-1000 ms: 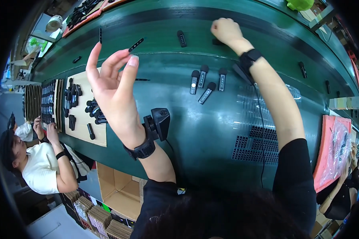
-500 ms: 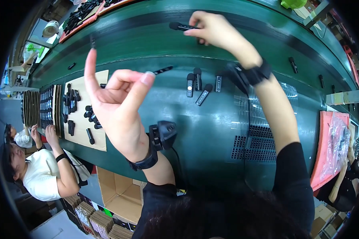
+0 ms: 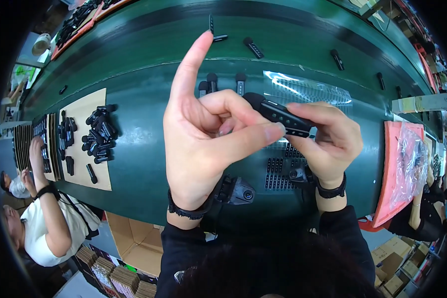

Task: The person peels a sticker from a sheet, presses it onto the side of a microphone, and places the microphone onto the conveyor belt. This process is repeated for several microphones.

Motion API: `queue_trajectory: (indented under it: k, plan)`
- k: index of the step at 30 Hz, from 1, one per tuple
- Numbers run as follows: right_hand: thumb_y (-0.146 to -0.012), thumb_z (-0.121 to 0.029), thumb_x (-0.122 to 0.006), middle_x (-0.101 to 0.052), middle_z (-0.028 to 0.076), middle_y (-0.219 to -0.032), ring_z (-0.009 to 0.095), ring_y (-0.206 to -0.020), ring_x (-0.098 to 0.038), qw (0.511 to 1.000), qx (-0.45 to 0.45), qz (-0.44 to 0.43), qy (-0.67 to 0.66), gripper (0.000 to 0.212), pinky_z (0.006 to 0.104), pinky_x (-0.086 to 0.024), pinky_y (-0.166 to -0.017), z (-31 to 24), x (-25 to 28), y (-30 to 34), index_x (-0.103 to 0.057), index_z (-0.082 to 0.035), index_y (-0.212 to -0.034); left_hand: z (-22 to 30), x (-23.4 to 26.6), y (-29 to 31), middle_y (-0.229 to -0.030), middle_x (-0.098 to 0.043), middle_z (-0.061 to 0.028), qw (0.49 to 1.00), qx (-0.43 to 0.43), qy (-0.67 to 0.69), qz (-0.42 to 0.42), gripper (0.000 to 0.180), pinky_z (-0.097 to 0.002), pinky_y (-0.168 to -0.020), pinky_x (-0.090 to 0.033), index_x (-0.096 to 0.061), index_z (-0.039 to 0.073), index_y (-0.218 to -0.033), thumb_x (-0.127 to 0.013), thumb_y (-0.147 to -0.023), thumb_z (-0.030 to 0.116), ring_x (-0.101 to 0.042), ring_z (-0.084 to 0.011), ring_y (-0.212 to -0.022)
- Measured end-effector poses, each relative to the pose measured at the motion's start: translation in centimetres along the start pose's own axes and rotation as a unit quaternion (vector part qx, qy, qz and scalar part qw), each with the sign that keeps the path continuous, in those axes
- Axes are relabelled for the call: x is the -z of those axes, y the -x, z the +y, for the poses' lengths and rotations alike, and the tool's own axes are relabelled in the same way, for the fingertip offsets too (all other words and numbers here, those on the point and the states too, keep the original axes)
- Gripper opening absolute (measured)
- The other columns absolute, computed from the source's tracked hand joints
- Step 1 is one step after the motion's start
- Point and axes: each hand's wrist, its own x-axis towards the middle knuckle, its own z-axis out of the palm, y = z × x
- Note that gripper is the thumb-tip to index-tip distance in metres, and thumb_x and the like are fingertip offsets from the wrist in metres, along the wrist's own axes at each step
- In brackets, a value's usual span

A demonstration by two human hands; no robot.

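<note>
At the far left, one nearer co-worker in a white top [image 3: 47, 233] is beside the green table [image 3: 139, 159], and next along lies one tan sheet [image 3: 103, 179] carrying black microphones [image 3: 100, 130], heaped too closely to count, with one apart [image 3: 92, 174] near its lower edge. The left hand [image 3: 198, 144] comes next: one finger stands straight up with one dark strip [image 3: 211, 23] at its tip, while the thumb and a bent finger close in a pinch on one microphone [image 3: 285, 118]. That microphone is held above the table between both hands, its rounded head pointing to the upper left and its long axis sloping down to the right, tail end low. Behind it, three microphones [image 3: 212, 83] show on the table, one partly hidden. The right hand [image 3: 333, 136] grips the tail end of the same microphone between thumb and fingers, closed but for its thickness. Below it are rows of black strips [image 3: 278, 174], partly covered; beyond it, one clear plastic sheet [image 3: 305, 89]. At the right lies one pink tray [image 3: 386, 169] with clear plastic wrap [image 3: 409, 164].
</note>
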Motion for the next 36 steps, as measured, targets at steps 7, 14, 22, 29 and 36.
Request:
queue_trajectory:
  k: [7, 14, 22, 29, 36]
  plan:
    - [-0.057, 0.006, -0.067, -0.063, 0.010, -0.079, 0.017, -0.065, -0.062, 0.999, 0.029, -0.015, 0.039, 0.031, 0.0224, -0.048, -0.056, -0.7, 0.6, 0.0, -0.061, 0.001, -0.087, -0.3, -0.3, 0.0, -0.059, -0.053, -0.0038, 1.000, 0.014, 0.023, 0.004, 0.081, -0.0171, -0.053, -0.042, -0.013, -0.007, -0.130, -0.052, -0.059, -0.013, -0.051, -0.0082, -0.051]
    - [-0.057, 0.005, -0.070, -0.063, 0.011, -0.077, 0.019, -0.065, -0.062, 0.998, 0.034, 0.006, 0.047, 0.031, 0.0233, -0.049, -0.054, -0.7, 0.2, 0.4, -0.061, 0.002, -0.086, -0.7, 0.0, -0.1, -0.061, -0.053, -0.0042, 1.000, 0.004, 0.021, -0.010, 0.080, -0.0180, -0.055, -0.043, -0.014, -0.008, -0.130, -0.053, -0.060, -0.013, -0.054, -0.0095, -0.053]
    - [-0.057, 0.003, -0.072, -0.063, 0.011, -0.077, 0.020, -0.064, -0.062, 0.998, 0.038, 0.017, 0.038, 0.030, 0.0238, -0.049, -0.055, -0.8, 0.1, 0.5, -0.061, 0.002, -0.085, -1.2, -0.4, 0.0, -0.061, -0.053, -0.0039, 0.999, -0.037, -0.021, -0.001, 0.078, -0.0181, -0.056, -0.044, -0.016, -0.007, -0.130, -0.056, -0.063, -0.011, -0.054, -0.0101, -0.054]
    - [-0.060, 0.004, -0.070, -0.063, 0.013, -0.077, 0.018, -0.066, -0.062, 1.000, 0.018, -0.013, 0.017, 0.027, 0.0235, -0.049, -0.057, -0.6, 0.0, 0.6, -0.060, 0.003, -0.085, -1.1, 0.4, -0.2, -0.067, -0.054, -0.0035, 0.981, -0.071, -0.180, -0.028, 0.078, -0.0150, -0.052, -0.037, -0.017, 0.000, -0.131, -0.059, -0.066, -0.007, -0.049, -0.0063, -0.056]
    - [-0.061, 0.005, -0.069, -0.062, 0.013, -0.080, 0.016, -0.070, -0.061, 0.995, -0.037, 0.010, -0.094, 0.028, 0.0218, -0.048, -0.057, -0.1, 0.3, 0.8, -0.060, 0.005, -0.087, -0.8, 0.7, -0.8, -0.073, -0.055, -0.0034, 0.993, 0.046, -0.036, -0.103, 0.079, -0.0138, -0.050, -0.032, -0.015, 0.005, -0.132, -0.061, -0.069, -0.004, -0.045, -0.0041, -0.058]
